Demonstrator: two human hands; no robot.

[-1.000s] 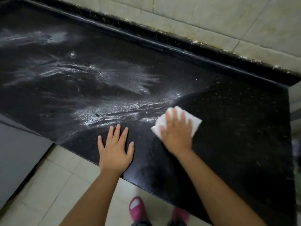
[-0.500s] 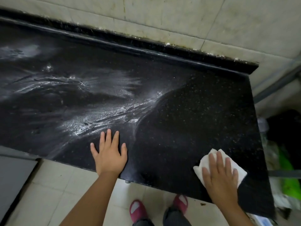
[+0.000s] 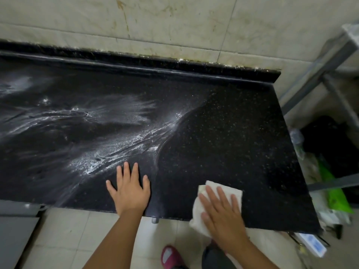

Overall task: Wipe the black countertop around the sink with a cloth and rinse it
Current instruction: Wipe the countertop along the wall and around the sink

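Right hand [image 3: 221, 212] presses cloth [image 3: 204, 202] (white) on countertop [image 3: 233, 133] front edge.

Stained beige wall tiles [image 3: 174, 26], pale floor tiles [image 3: 64, 235] — grey metal rack [image 3: 320, 61] at right, dim light.

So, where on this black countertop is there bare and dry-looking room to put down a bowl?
The countertop looks bare and clean on its right part, between the white residue and the right edge, back to the wall ledge. The front is taken: the left hand rests flat there, and the right hand presses the cloth.
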